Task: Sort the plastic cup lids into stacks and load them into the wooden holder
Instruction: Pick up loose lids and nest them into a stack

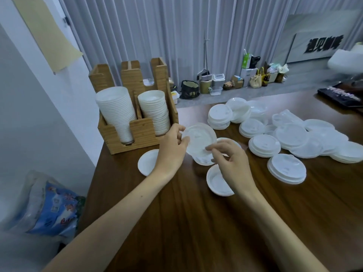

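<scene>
The left hand point(172, 147) pinched the left rim of a translucent lid point(200, 139), and the right hand point(230, 160) pinched its lower right rim between thumb and fingertips. The lid hung tilted between the two grips, just above the desk point(196, 222) and just right of the wooden holder point(137, 134). The holder's front slots carried a tall left stack point(115, 114) and a right stack point(155, 112) of white lids. A small flat lid point(145, 163) lay under the left wrist and an upturned lid point(217, 182) beneath the right hand. The loose lids point(290, 138) lay heaped farther right.
</scene>
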